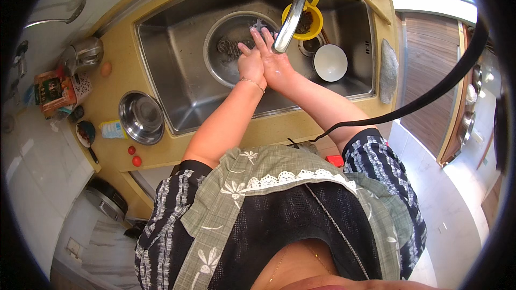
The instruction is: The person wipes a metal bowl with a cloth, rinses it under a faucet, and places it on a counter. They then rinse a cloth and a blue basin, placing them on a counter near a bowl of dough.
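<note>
My left hand (250, 65), with a thin bracelet at its wrist, wraps against the side of my right hand (275, 64). The right palm faces up, wet, with fingers spread and nothing held. Both hands are over a round metal basin (207, 54) standing in the stainless steel sink (179, 62). A grey coiled thing, perhaps a scouring pad (229, 46), lies in the basin, partly behind the hands. The chrome faucet (292, 22) reaches over my right hand and hides part of it.
Right of the basin, the sink holds a yellow strainer (318, 18) with dark scraps and a white bowl (330, 63). The left counter bears a steel bowl (141, 117), an egg (106, 69) and tomatoes (137, 161). A grey cloth (388, 72) lies at the right edge; a black strap (423, 96) crosses the view.
</note>
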A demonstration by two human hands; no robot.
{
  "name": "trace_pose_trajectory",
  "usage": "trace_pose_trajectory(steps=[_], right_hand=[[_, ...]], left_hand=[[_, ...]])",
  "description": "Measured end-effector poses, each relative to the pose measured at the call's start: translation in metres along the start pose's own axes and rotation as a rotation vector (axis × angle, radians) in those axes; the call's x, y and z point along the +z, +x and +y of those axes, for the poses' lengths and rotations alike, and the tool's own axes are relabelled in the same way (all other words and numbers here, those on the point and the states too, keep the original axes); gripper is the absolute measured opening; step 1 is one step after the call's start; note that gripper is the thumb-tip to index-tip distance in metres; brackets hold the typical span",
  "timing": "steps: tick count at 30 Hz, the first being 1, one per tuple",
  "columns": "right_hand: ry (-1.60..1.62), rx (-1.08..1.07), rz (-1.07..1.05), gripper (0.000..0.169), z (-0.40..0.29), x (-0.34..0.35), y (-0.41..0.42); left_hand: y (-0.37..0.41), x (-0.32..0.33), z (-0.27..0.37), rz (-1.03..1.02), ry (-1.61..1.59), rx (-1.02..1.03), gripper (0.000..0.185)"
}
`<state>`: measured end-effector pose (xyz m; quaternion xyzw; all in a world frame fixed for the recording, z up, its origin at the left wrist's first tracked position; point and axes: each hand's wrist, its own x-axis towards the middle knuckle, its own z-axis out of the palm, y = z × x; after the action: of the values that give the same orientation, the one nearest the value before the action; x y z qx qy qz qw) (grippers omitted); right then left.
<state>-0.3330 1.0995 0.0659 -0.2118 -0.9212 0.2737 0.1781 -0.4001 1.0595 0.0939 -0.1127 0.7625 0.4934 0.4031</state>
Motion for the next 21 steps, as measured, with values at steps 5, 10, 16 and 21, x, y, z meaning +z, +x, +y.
trace_pose_trajectory(steps=[5,10,16,21], right_hand=[[-0.080,-0.026,-0.061,0.048,0.004,-0.012,0.006],[-0.135,-0.076,-0.065,0.050,0.002,-0.014,0.008],[-0.695,-0.186,-0.054,0.056,0.020,0.012,-0.003],[-1.230,-0.345,-0.075,0.057,0.027,0.027,-0.011]], left_hand=[[-0.038,0.012,0.030,-0.082,-0.184,0.037,0.045],[-0.029,0.004,0.004,-0.210,-0.476,0.087,0.037],[-0.008,-0.015,-0.010,0.240,0.810,1.122,0.047],[-0.012,-0.019,-0.006,-0.263,0.904,1.064,0.040]])
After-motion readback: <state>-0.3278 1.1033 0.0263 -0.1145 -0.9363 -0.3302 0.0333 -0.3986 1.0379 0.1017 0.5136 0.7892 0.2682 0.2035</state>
